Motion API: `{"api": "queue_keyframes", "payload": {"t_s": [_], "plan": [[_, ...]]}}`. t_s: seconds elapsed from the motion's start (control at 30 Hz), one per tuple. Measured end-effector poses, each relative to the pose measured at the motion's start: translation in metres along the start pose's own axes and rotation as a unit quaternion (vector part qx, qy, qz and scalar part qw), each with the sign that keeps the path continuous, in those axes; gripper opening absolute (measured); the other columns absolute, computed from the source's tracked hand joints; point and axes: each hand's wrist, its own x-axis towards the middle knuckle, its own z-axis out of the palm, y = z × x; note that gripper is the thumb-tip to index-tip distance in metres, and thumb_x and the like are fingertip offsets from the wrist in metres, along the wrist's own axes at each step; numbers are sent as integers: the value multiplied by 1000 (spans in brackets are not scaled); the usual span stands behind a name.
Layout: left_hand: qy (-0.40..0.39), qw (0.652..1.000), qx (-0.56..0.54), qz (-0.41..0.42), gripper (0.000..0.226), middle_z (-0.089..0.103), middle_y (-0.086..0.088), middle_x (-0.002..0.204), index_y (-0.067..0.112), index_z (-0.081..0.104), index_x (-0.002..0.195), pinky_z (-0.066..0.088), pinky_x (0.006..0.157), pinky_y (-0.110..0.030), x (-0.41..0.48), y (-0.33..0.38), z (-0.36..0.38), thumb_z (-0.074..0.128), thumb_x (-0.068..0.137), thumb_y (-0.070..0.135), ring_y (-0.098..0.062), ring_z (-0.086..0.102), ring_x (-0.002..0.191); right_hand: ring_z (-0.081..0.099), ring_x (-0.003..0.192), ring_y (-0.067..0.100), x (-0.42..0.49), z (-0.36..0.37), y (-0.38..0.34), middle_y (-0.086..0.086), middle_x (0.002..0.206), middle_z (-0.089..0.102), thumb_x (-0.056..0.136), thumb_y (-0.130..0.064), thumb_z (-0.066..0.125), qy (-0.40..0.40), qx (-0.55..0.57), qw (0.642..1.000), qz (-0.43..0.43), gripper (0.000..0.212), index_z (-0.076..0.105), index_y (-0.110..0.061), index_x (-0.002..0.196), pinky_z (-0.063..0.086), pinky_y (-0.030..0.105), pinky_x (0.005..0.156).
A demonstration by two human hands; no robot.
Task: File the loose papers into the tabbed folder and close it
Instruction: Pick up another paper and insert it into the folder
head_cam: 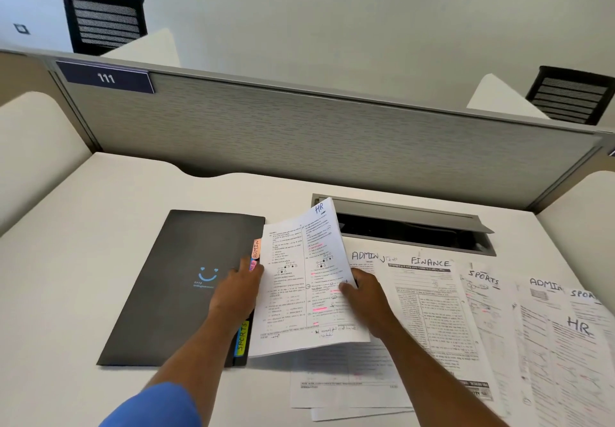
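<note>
Pinching HR paper [306, 280], right hand [366, 300], closed folder [179, 287] (tabs [242, 338] protruding)

Bright, even light is being cast from above; a soft shadow is being thrown under the sheet [299, 293] between the left hand [238, 288] and right hand [364, 297]. Beyond them the partition [332, 140] is being bowed by lens distortion; papers [532, 343] right of the right hand are being blurred.

Right hand [369, 300] pinches the HR sheet [299, 280] just right of the folder [176, 280]; left hand [238, 293] rests on its tabbed edge.
</note>
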Motion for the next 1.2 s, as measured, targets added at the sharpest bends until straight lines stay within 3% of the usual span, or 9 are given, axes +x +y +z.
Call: {"api": "queue_keyframes", "payload": {"t_s": [0.2,0.4,0.57,0.7,0.83,0.93,1.07,1.2], "plan": [[-5,1000,20,4,39,28,-14,146,11,46,128,52,86,-38,-1,1,-5,48,90,3,-27,52,117,70,92,17,2,1,4,1,108,73,92,-6,51,0,9,1000,6,26,66,-10,113,58,30,78],[19,1000,15,-15,26,49,-10,128,9,55,118,49,88,-30,-2,2,-23,43,95,12,-21,58,108,72,92,19,3,1,1,1,106,74,92,-7,53,9,42,999,11,24,68,-10,110,59,40,83],[39,999,0,-6,25,52,-12,127,4,59,111,46,90,-29,-4,-4,-44,39,99,12,-22,53,116,72,88,20,2,1,-14,2,102,74,92,-5,53,21,70,997,15,22,68,-9,107,59,36,78],[78,992,-83,-61,23,51,-6,130,7,57,113,52,78,-28,-6,-11,-61,49,92,6,-20,63,92,72,86,22,-1,1,-30,2,99,74,92,-6,53,25,68,997,4,20,68,-9,104,60,40,77],[120,977,-149,-89,40,52,-6,135,5,54,128,49,85,-32,-9,-18,-81,47,89,0,-25,59,107,71,86,20,0,-10,-52,1,99,74,92,-6,52,45,71,996,-16,19,68,-10,102,57,32,70],[141,967,-187,-103,42,53,-9,137,5,52,131,48,91,-36,-11,-25,-94,46,90,2,-28,56,115,71,87,20,4,-14,-66,0,100,74,91,-8,53,60,67,996,-30,20,68,-12,103,58,39,77],[140,947,-252,-140,48,53,-10,137,9,48,137,47,90,-34,-12,-27,-109,46,90,1,-28,55,117,69,90,21,0,-3,-85,1,103,72,91,-11,53,65,40,995,-57,22,67,-13,107,57,35,76],[119,942,-286,-132,41,60,-10,123,10,52,130,51,77,-31,-12,-28,-114,50,90,4,-23,61,98,65,83,19,-11,18,-97,0,95,67,92,-9,50,49,-31,993,-99,21,65,-9,107,45,17,59]]}}
